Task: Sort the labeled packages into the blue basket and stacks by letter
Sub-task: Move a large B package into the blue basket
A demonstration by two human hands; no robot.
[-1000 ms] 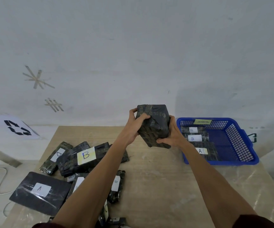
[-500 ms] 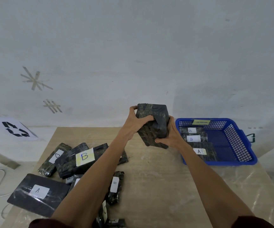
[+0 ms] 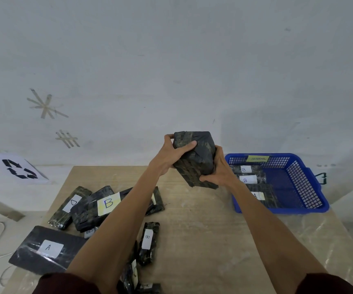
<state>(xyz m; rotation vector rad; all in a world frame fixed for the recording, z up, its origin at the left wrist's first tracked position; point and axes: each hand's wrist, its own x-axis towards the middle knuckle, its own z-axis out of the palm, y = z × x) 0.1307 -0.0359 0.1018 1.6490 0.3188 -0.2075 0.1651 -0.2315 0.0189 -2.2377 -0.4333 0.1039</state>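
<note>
Near left of the table (image 3: pixel 203 230): unsorted pile, A package (image 3: pixel 46 249), large B package (image 3: pixel 99 205), D package (image 3: pixel 69 205) and several more, with no letter stacks formed yet. Above mid-table, left hand (image 3: pixel 167 158) and right hand (image 3: pixel 218 170) have fingers wrapped round a dark package (image 3: pixel 196 160), label not visible. Far right, the blue basket (image 3: pixel 304 181) holds three (B, B, A), so I'd judge well under halfway.

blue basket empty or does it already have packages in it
Not empty. The blue basket holds three packages on its left side: a far B package, a second B package and an A package.
</note>
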